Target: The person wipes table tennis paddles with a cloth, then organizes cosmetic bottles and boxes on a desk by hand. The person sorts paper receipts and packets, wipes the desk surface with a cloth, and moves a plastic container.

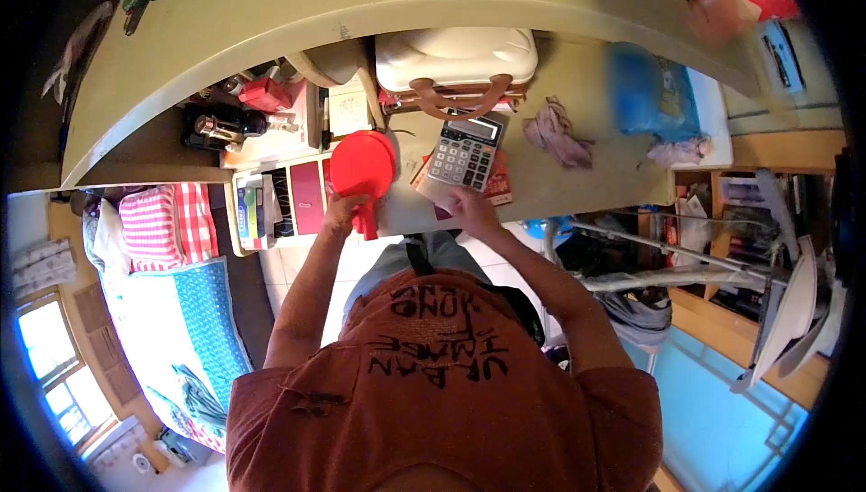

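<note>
My left hand [343, 211] is closed on a red paddle-shaped item [363, 164] with a round face, at the front edge of the desk [541, 194]. To its right, my right hand [473, 211] is at the lower edge of a grey calculator [462, 156], over a pale card or paper [435, 193]. Its fingertips are too small to make out, so whether they grip the card or only touch it is unclear. Orange-red booklets [498, 182] lie under the calculator. Just behind stands a cream case [456, 57] with a brown handle.
A crumpled mauve cloth [559, 134] and a blue plastic bag [672, 95] lie on the right of the desk. Bottles and a red box [264, 94] stand at the left. An open drawer [236, 221] holds booklets. A metal-framed chair stands at the right.
</note>
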{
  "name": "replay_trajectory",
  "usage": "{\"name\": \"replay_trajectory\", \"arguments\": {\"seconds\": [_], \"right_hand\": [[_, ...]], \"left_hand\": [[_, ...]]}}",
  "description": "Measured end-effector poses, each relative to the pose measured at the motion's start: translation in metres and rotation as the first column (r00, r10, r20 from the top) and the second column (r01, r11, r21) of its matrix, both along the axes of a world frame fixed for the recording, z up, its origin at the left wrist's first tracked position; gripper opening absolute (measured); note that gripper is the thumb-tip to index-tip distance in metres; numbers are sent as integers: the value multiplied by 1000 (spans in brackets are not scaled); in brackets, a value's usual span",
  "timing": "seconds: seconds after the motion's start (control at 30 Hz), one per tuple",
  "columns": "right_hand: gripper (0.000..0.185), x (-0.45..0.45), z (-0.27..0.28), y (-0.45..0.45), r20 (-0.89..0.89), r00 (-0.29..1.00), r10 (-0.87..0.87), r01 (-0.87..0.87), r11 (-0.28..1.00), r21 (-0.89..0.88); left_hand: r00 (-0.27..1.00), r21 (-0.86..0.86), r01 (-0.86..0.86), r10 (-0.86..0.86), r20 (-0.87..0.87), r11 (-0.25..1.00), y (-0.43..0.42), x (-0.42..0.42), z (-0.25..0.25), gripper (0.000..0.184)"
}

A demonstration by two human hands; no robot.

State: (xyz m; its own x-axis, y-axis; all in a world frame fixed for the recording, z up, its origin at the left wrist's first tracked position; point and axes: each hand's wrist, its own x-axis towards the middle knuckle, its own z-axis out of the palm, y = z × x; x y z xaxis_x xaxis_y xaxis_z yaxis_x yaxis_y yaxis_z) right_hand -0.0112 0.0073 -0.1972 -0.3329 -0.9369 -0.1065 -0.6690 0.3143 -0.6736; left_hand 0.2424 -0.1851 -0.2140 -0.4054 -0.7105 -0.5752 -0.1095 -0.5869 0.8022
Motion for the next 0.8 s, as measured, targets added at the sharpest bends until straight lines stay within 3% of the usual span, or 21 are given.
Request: {"name": "replay_trajectory", "arguments": {"seconds": [0.03,0.17,0.23,0.27,0.33,0.37,0.43,0.47,0.5,0.53,0.57,0.6,0.67,0.7,0.77,0.8], "right_hand": [[20,-12,-7,6,16,998,-64,63,998,32],[18,-54,-18,24,22,995,-98,97,994,56],[17,-68,-1,27,106,977,-183,180,983,37],[17,-77,-3,31,104,976,-189,186,982,37],[15,-99,-7,39,-130,950,-283,287,958,17],[15,-110,-7,42,-133,945,-297,302,953,19],[37,-135,0,42,-423,862,-279,313,950,12],[37,-144,10,39,-430,856,-285,320,947,11],[50,-150,22,35,-443,819,-364,363,927,-89],[63,-157,27,33,-444,782,-438,396,899,-188],[63,-167,24,33,-441,784,-436,394,900,-188],[73,-182,20,30,-421,789,-448,391,894,-219],[84,-208,1,20,-398,790,-467,388,883,-265],[84,-221,-22,18,-232,868,-439,374,885,-277],[78,-240,-86,26,-323,869,-375,252,897,-363],[73,-240,-111,25,-561,749,-354,127,907,-402]], "left_hand": [[1000,-88,18,-20,-20,996,-2,0,4,36],[992,-66,-103,97,-76,993,-10,9,-44,46],[980,-258,-63,109,166,964,-10,11,-57,54],[981,-258,-57,102,165,965,-12,14,-59,54],[806,-581,270,150,573,768,-8,16,-58,57],[809,-579,281,135,572,765,-3,15,-56,57],[701,-604,258,284,654,754,10,2,-23,78],[686,-619,266,306,661,739,17,-9,6,84],[690,-617,266,301,659,741,23,-20,27,84],[717,-703,350,307,627,619,29,-28,44,83],[742,-773,422,309,595,475,35,-35,52,83],[801,-819,439,252,543,370,41,-41,49,83],[820,-793,502,102,563,345,59,-68,70,79],[812,-769,546,17,583,332,69,-81,77,78],[790,-732,607,-136,597,310,86,-106,77,77],[793,-733,606,-160,588,309,92,-119,68,75]]}}
